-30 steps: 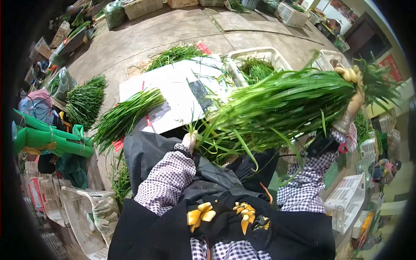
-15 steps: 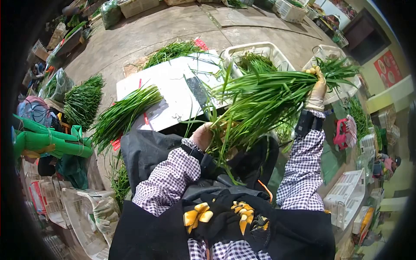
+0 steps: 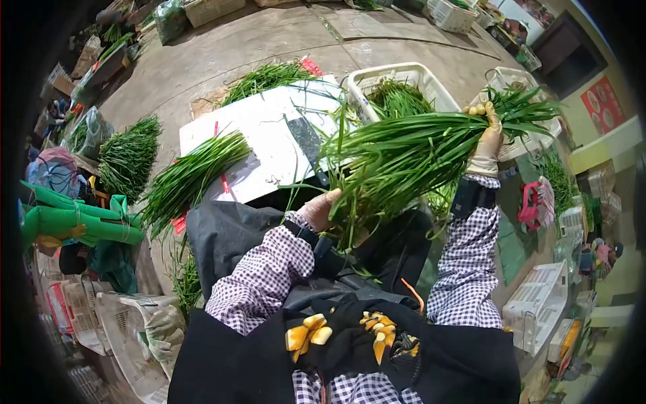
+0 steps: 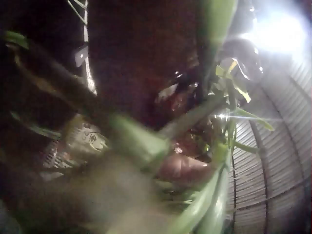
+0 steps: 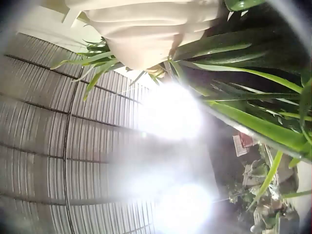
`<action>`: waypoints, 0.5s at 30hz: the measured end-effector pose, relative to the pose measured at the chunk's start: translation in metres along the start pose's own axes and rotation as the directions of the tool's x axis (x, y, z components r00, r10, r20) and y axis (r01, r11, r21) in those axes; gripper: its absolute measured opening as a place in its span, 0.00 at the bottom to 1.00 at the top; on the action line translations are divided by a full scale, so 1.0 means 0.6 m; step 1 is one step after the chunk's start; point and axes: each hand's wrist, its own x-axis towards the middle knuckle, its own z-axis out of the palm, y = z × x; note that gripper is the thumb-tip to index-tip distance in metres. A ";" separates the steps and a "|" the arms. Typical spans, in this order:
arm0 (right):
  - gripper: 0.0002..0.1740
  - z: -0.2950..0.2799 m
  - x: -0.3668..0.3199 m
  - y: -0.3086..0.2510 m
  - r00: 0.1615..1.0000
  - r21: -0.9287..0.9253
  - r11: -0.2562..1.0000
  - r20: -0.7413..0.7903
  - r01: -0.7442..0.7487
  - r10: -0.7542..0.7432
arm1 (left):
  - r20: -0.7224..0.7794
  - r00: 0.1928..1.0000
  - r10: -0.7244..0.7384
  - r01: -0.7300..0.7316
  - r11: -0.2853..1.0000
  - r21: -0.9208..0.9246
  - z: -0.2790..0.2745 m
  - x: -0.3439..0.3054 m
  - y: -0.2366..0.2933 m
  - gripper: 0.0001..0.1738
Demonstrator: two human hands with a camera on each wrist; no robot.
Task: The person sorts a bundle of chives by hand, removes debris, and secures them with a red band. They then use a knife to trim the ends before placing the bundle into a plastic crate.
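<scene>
In the head view my right hand (image 3: pixel 490 138), in a pale glove, grips a large bunch of garlic chives (image 3: pixel 417 148) near its leafy end. The bunch lies sideways in the air over my lap, its stalk ends hanging toward the left. My left hand (image 3: pixel 319 209) holds stalks at that lower end, its fingers partly hidden by leaves. A finger (image 4: pixel 185 168) shows close against green stalks in the left wrist view. Leaves (image 5: pixel 253 131) spread out beside the glove (image 5: pixel 151 34) in the right wrist view. A neat bundle of chives (image 3: pixel 198 168) lies on the white board (image 3: pixel 272 145).
A dark flat strip (image 3: pixel 306 145) lies on the board. Behind it stands a white crate (image 3: pixel 437 84) with more greens, and another heap (image 3: pixel 269 82) lies at the board's far edge. At left are a green inflated-looking object (image 3: pixel 81 219) and a white basket (image 3: pixel 124 330).
My right hand has come inward and left with the bunch, from far right. My left hand has moved right, in among the stalk ends. Little differs over the last half second.
</scene>
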 end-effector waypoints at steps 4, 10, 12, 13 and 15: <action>0.09 0.017 -0.014 0.001 1.000 -0.030 1.000 -0.003 -0.003 0.003 | 0.009 1.000 -0.018 0.017 0.996 0.092 -0.021 0.015 -0.021 0.36; 0.09 0.025 -0.007 -0.029 0.998 -0.077 0.996 -0.035 0.047 -0.050 | 0.062 0.998 -0.014 0.003 0.983 0.182 -0.032 -0.020 -0.037 0.33; 0.10 0.037 -0.007 -0.044 0.998 -0.023 0.999 0.046 0.039 -0.038 | 0.044 0.999 -0.005 -0.006 0.969 0.245 -0.039 -0.044 -0.027 0.28; 0.11 0.040 -0.010 -0.051 0.997 -0.051 0.996 0.038 0.072 -0.070 | 0.038 0.999 0.001 -0.011 0.958 0.286 -0.072 -0.040 -0.036 0.24; 0.12 0.047 -0.006 -0.061 0.992 -0.041 0.994 0.081 0.097 -0.094 | 0.032 0.999 0.005 -0.015 0.945 0.326 -0.113 -0.040 -0.048 0.21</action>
